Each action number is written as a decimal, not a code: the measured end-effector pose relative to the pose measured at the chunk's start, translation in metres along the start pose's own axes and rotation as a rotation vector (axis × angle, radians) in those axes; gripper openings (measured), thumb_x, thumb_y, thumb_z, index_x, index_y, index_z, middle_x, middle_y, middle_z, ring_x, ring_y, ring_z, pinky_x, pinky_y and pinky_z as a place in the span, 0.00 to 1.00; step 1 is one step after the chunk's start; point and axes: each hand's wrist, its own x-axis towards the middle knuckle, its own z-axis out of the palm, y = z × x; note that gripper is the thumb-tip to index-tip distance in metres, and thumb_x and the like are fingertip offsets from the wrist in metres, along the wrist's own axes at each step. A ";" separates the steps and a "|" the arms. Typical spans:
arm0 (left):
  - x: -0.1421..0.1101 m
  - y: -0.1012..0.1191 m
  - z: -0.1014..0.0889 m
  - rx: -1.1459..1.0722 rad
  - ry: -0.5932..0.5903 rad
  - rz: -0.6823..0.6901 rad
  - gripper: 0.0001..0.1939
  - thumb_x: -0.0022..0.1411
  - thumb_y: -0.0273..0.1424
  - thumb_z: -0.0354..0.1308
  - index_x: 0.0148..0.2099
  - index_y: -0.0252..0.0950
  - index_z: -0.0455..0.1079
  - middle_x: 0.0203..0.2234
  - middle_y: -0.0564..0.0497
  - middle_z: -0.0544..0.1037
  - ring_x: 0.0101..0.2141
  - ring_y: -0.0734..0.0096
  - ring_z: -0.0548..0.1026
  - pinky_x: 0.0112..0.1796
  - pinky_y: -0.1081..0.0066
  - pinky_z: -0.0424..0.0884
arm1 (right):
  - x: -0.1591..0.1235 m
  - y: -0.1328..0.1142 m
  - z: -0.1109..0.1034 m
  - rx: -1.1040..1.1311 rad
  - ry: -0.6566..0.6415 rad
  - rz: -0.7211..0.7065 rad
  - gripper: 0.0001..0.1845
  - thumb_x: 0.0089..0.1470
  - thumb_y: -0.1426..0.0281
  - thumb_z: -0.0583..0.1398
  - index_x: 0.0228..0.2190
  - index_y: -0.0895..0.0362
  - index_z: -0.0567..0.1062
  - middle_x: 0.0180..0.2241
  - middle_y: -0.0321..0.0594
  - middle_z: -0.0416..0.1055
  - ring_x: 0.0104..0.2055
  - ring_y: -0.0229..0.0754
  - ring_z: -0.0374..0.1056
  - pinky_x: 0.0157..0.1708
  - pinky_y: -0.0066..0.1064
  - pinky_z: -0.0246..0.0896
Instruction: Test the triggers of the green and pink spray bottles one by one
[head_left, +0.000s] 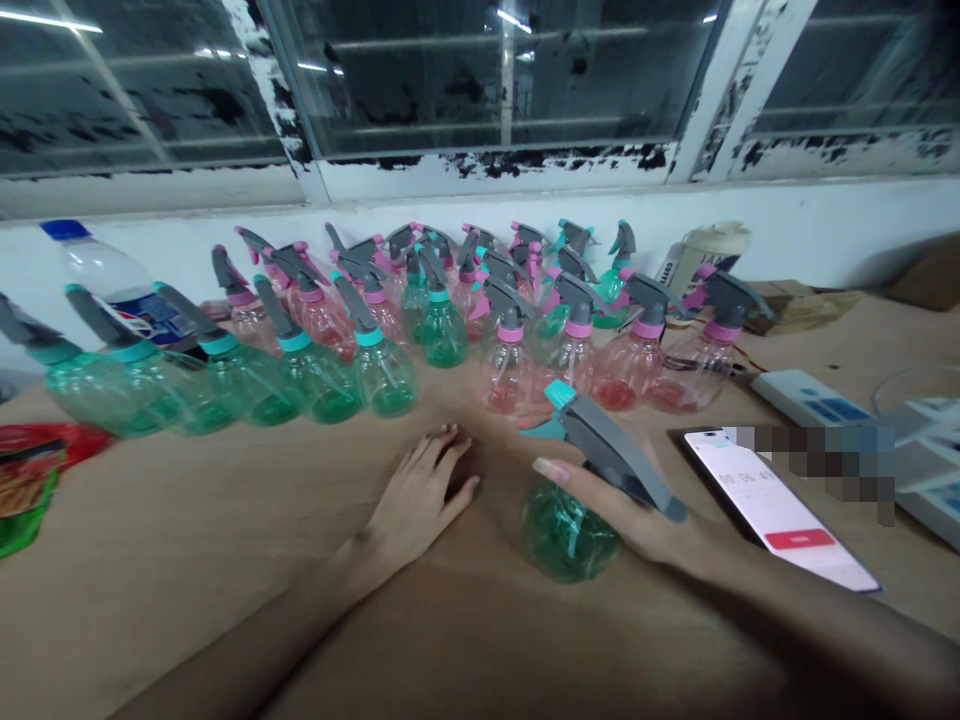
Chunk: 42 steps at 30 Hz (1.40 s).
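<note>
Close in front of me, my right hand (626, 510) is wrapped round the neck of a green spray bottle (571, 545) with a grey and turquoise trigger head. The bottle tilts slightly, and whether its base touches the table cannot be made out. My left hand (424, 490) lies palm down on the brown table, fingers spread, with nothing in it. Beyond it stands a row of green spray bottles (386, 380) with turquoise collars. Pink spray bottles (510, 370) with pink collars stand behind my right hand, and several more of both colours crowd the back.
A lit phone (780, 510) showing a timer lies to the right, beside a white power strip (814, 400). At the left are a red and green packet (34, 480) and a blue-capped plastic bottle (97, 265). A white container (712, 245) stands by the wall.
</note>
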 end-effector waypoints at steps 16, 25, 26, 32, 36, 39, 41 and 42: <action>0.000 0.000 -0.001 -0.013 -0.001 0.004 0.19 0.65 0.36 0.49 0.56 0.34 0.60 0.55 0.42 0.64 0.56 0.57 0.61 0.54 0.55 0.60 | 0.001 -0.006 -0.002 0.086 0.023 0.007 0.11 0.48 0.67 0.60 0.36 0.56 0.71 0.14 0.25 0.51 0.13 0.30 0.46 0.11 0.25 0.44; 0.001 0.000 -0.002 -0.004 -0.007 -0.003 0.20 0.65 0.36 0.50 0.56 0.34 0.60 0.56 0.41 0.64 0.56 0.56 0.62 0.54 0.56 0.60 | 0.001 -0.003 0.000 0.156 -0.043 0.109 0.10 0.51 0.59 0.58 0.31 0.53 0.71 0.19 0.32 0.68 0.15 0.33 0.57 0.16 0.28 0.55; 0.001 0.000 -0.002 -0.004 -0.008 -0.006 0.20 0.65 0.36 0.50 0.56 0.34 0.61 0.56 0.41 0.64 0.56 0.56 0.62 0.54 0.56 0.60 | 0.001 -0.003 0.000 0.153 -0.046 0.108 0.10 0.51 0.59 0.59 0.30 0.53 0.70 0.19 0.31 0.67 0.16 0.33 0.59 0.17 0.28 0.56; 0.000 0.001 -0.003 0.005 -0.016 -0.012 0.19 0.65 0.36 0.50 0.55 0.33 0.62 0.55 0.41 0.64 0.55 0.56 0.62 0.54 0.56 0.60 | 0.000 0.001 0.000 0.119 -0.047 0.068 0.10 0.53 0.61 0.58 0.26 0.54 0.67 0.20 0.30 0.66 0.21 0.34 0.63 0.25 0.29 0.60; 0.000 0.001 -0.003 0.002 -0.016 -0.003 0.19 0.65 0.36 0.50 0.55 0.32 0.62 0.55 0.41 0.64 0.55 0.56 0.62 0.54 0.56 0.60 | 0.004 -0.002 -0.001 0.143 -0.047 0.056 0.07 0.51 0.62 0.58 0.29 0.53 0.69 0.26 0.35 0.71 0.28 0.39 0.69 0.29 0.32 0.63; 0.000 0.001 -0.003 -0.004 -0.008 0.000 0.19 0.65 0.36 0.49 0.55 0.34 0.61 0.55 0.42 0.64 0.55 0.56 0.62 0.53 0.55 0.60 | 0.006 -0.006 -0.002 0.118 -0.030 0.028 0.04 0.50 0.64 0.59 0.28 0.51 0.69 0.25 0.34 0.71 0.25 0.39 0.68 0.26 0.32 0.63; 0.000 0.001 -0.002 -0.005 -0.012 -0.002 0.19 0.65 0.36 0.49 0.55 0.35 0.61 0.55 0.42 0.64 0.55 0.56 0.62 0.53 0.55 0.60 | 0.005 -0.006 -0.001 0.116 -0.017 0.028 0.04 0.50 0.64 0.59 0.27 0.51 0.70 0.24 0.34 0.70 0.19 0.36 0.63 0.20 0.31 0.60; 0.000 0.001 -0.002 -0.004 -0.015 -0.003 0.19 0.65 0.36 0.49 0.55 0.34 0.61 0.55 0.42 0.64 0.55 0.56 0.62 0.53 0.55 0.60 | 0.004 -0.005 -0.001 0.124 -0.012 0.038 0.05 0.50 0.64 0.59 0.29 0.52 0.70 0.25 0.34 0.70 0.17 0.35 0.61 0.18 0.31 0.58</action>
